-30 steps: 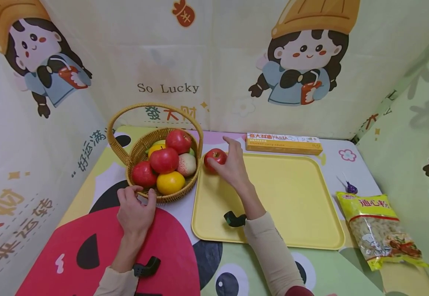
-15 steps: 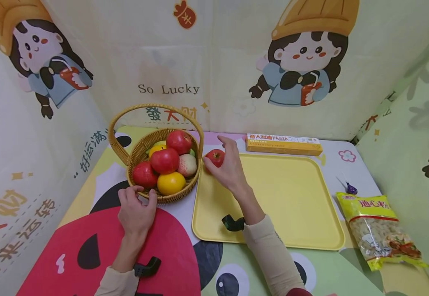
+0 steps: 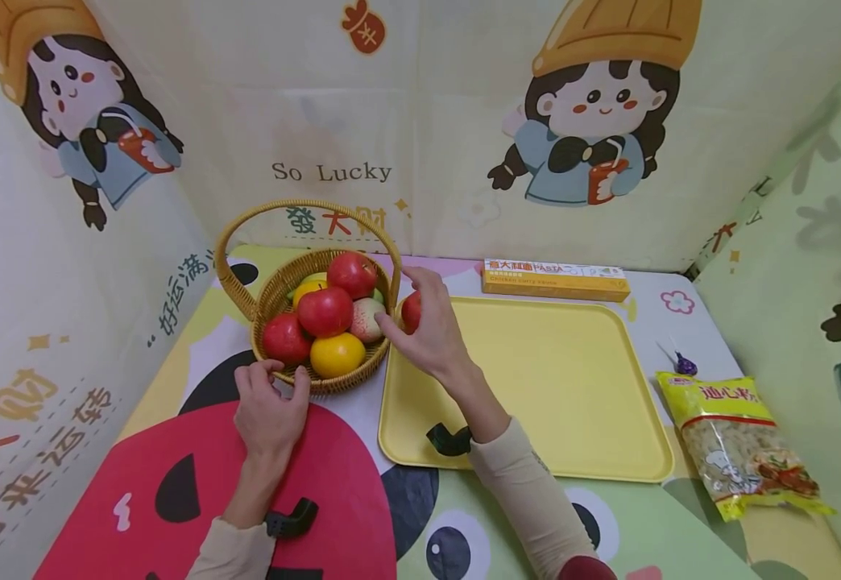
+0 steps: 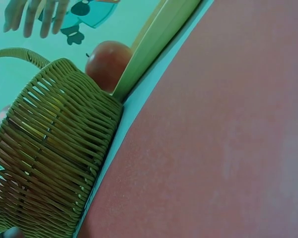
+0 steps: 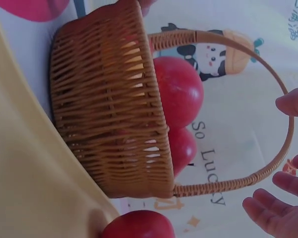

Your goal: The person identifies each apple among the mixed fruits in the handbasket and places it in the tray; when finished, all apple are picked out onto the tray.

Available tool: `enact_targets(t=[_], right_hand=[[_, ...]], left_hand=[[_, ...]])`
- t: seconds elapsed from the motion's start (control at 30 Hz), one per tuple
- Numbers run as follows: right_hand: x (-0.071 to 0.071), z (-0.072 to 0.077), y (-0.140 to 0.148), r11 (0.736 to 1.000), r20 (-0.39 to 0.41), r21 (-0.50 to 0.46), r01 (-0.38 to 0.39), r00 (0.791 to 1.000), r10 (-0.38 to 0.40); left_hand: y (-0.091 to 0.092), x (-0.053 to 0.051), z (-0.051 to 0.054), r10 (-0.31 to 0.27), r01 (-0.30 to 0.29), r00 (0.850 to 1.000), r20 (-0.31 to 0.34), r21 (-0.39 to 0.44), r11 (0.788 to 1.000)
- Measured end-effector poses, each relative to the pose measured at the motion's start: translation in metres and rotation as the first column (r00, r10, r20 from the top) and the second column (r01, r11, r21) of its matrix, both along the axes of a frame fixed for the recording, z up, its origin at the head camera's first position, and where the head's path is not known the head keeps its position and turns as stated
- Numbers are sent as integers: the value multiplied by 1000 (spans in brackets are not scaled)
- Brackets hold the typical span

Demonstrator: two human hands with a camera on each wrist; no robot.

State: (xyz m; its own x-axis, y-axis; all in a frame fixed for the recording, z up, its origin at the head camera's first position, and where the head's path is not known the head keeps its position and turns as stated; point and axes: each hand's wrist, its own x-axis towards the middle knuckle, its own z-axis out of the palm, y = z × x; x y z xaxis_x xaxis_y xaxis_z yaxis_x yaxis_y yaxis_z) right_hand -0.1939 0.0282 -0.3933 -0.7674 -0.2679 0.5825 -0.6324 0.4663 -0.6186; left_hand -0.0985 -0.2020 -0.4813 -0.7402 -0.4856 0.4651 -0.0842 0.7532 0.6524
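A wicker basket (image 3: 373, 366) with a tall arched handle holds red apples (image 3: 325, 312), a yellow-orange fruit (image 3: 337, 355), a pinkish-white peach-like fruit (image 3: 365, 321) and other fruit partly hidden. My left hand (image 3: 270, 415) grips its front rim, fingertips curled at the edge. A separate red apple (image 3: 410, 311) sits at the far left corner of the yellow tray (image 3: 551, 387), partly covered by my right hand (image 3: 431, 334). That hand is raised beside the basket with thumb and fingers spread, holding nothing. The right wrist view shows its fingers (image 5: 270, 208) near the handle, apart from the loose apple (image 5: 139, 225).
A pasta box (image 3: 555, 280) lies behind the tray. To the tray's right are a yellow bag of pasta (image 3: 743, 443) and a small purple-wrapped item (image 3: 685, 366). Printed cloth walls (image 3: 449, 161) enclose the back and both sides.
My right hand has left the apple at the tray's corner and moved left toward the basket. The apple stays where it was; my left hand keeps its place on the rim.
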Motion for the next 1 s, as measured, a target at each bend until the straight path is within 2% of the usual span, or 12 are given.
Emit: enact_targets(t=[0.17, 0.4, 0.67, 0.83, 1.0], right_hand=[[2, 1, -12, 999, -26, 15, -48, 999, 48], [-5, -2, -31, 992, 56, 59, -114, 992, 111], [-12, -8, -53, 986, 194, 136, -93, 979, 65], [-14, -11, -64, 986, 273, 141, -91, 961, 50], [-16, -14, -73, 983, 320, 162, -88, 947, 32]], left_hand=[[-1, 0, 0, 0, 0, 1000, 2, 10, 1000], [0, -3, 0, -5, 5, 1000, -18, 5, 1000], [-2, -2, 0, -18, 18, 1000, -16, 6, 1000], [-3, -2, -1, -18, 18, 1000, -19, 8, 1000], [-2, -1, -2, -12, 13, 1000, -25, 17, 1000]])
